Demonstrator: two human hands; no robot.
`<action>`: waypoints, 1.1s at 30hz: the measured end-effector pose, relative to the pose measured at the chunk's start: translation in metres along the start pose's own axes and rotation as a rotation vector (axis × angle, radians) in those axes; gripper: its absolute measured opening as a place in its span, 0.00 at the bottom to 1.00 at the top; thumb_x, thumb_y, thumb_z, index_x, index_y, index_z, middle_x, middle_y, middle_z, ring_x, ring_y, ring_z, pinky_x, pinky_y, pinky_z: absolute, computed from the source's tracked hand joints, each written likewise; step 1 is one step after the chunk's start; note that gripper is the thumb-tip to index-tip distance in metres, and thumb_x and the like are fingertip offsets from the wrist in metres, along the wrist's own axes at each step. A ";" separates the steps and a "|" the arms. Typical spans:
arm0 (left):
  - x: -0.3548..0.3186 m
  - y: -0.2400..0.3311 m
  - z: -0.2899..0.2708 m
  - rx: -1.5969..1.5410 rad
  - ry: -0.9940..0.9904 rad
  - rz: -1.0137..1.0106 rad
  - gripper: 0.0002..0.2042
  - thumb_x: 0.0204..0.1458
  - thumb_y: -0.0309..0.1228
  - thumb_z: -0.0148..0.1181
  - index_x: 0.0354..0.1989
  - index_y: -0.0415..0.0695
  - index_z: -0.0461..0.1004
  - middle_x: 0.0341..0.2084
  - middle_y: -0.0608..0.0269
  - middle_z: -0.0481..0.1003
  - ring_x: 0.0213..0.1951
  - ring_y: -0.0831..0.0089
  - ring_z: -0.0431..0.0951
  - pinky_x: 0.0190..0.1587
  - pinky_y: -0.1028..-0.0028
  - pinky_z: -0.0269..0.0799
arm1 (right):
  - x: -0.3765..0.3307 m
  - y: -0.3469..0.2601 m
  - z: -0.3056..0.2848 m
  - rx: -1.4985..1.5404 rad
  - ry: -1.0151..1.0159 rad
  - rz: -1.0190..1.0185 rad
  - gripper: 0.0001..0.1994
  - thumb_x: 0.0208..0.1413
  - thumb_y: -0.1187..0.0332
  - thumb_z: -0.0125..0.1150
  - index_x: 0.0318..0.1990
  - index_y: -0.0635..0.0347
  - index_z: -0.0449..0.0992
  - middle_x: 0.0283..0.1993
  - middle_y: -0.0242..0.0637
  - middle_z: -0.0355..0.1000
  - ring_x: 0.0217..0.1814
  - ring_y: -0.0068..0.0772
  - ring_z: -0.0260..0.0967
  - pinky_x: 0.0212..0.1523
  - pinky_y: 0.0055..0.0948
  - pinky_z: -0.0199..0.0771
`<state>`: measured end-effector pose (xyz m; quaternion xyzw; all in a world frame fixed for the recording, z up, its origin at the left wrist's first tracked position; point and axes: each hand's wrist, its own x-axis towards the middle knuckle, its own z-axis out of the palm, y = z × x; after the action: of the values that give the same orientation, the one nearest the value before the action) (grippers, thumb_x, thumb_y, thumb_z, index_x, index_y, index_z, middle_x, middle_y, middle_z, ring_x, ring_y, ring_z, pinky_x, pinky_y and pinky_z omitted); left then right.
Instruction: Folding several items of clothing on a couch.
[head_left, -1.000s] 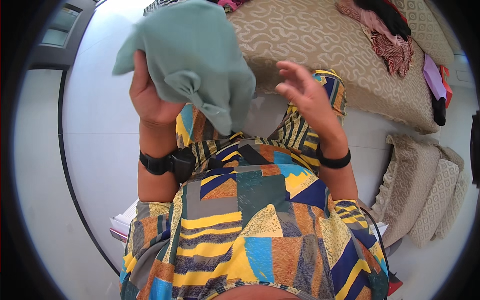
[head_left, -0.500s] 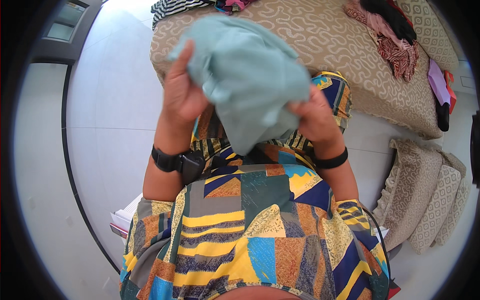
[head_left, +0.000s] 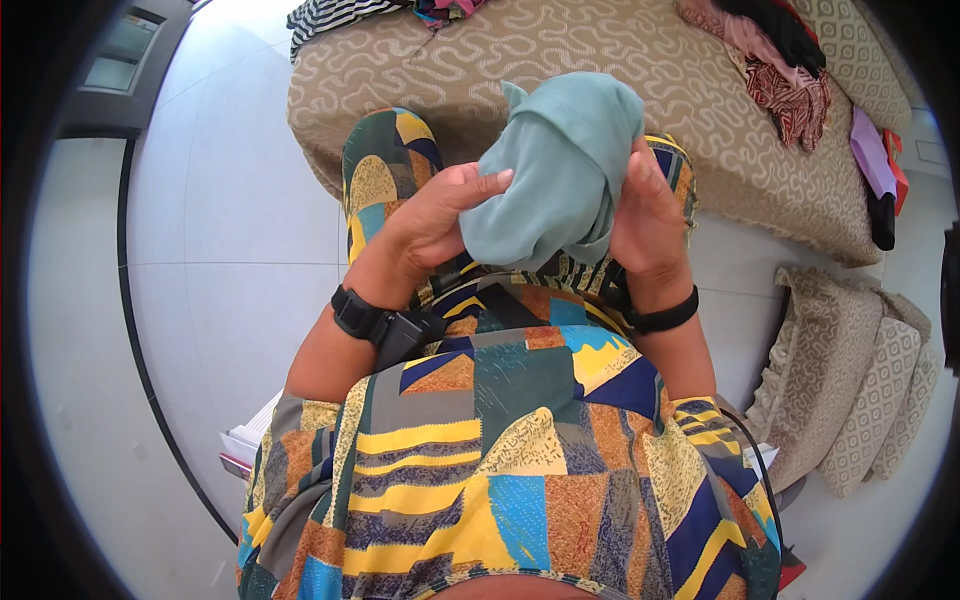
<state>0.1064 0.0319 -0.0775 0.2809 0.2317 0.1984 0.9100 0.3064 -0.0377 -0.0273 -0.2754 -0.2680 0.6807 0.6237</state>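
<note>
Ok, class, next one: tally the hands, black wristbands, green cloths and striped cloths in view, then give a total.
Hands (left hand, right hand): 2
Black wristbands (left band, right band): 2
Green cloth: 1
Striped cloth: 1
Total: 6

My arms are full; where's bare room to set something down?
Bare: middle of the couch, between pink cloth and heaped clothes; floor left of the knees. Crowded: the couch's right end; between left hand and right hand, filled by green cloth.
</note>
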 end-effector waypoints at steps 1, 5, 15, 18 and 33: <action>-0.003 0.002 -0.003 0.000 0.001 -0.001 0.28 0.59 0.42 0.55 0.60 0.34 0.61 0.53 0.55 0.72 0.52 0.68 0.75 0.55 0.67 0.72 | 0.000 -0.002 -0.004 0.005 0.031 -0.018 0.30 0.62 0.60 0.54 0.67 0.61 0.53 0.65 0.39 0.60 0.68 0.34 0.58 0.67 0.35 0.56; -0.011 0.018 -0.018 -0.024 0.125 0.068 0.24 0.61 0.41 0.53 0.57 0.33 0.65 0.50 0.55 0.74 0.49 0.69 0.76 0.54 0.69 0.72 | 0.002 -0.014 -0.018 -0.061 0.055 -0.078 0.30 0.62 0.59 0.53 0.67 0.62 0.53 0.64 0.39 0.61 0.66 0.34 0.59 0.66 0.35 0.58; -0.044 0.058 -0.024 0.045 0.265 0.579 0.19 0.65 0.41 0.46 0.48 0.34 0.70 0.43 0.54 0.76 0.45 0.68 0.77 0.51 0.68 0.72 | 0.007 -0.015 -0.024 0.122 0.163 -0.102 0.21 0.64 0.66 0.49 0.62 0.62 0.60 0.60 0.38 0.67 0.63 0.33 0.64 0.64 0.37 0.62; -0.069 0.074 -0.027 -0.106 0.032 0.569 0.26 0.65 0.46 0.41 0.58 0.34 0.63 0.55 0.50 0.69 0.56 0.61 0.70 0.60 0.61 0.64 | 0.003 -0.020 -0.026 0.095 0.112 -0.163 0.18 0.63 0.67 0.49 0.59 0.61 0.62 0.57 0.39 0.68 0.60 0.33 0.66 0.63 0.39 0.64; -0.029 0.019 -0.013 0.200 0.080 0.049 0.25 0.58 0.36 0.57 0.61 0.38 0.61 0.54 0.56 0.70 0.53 0.65 0.73 0.57 0.65 0.69 | 0.000 -0.037 -0.025 -0.032 0.044 -0.274 0.15 0.64 0.66 0.49 0.56 0.58 0.65 0.53 0.40 0.71 0.57 0.34 0.69 0.59 0.39 0.70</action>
<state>0.0709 0.0378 -0.0665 0.3678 0.2793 0.2073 0.8624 0.3499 -0.0341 -0.0186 -0.2608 -0.3003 0.5785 0.7122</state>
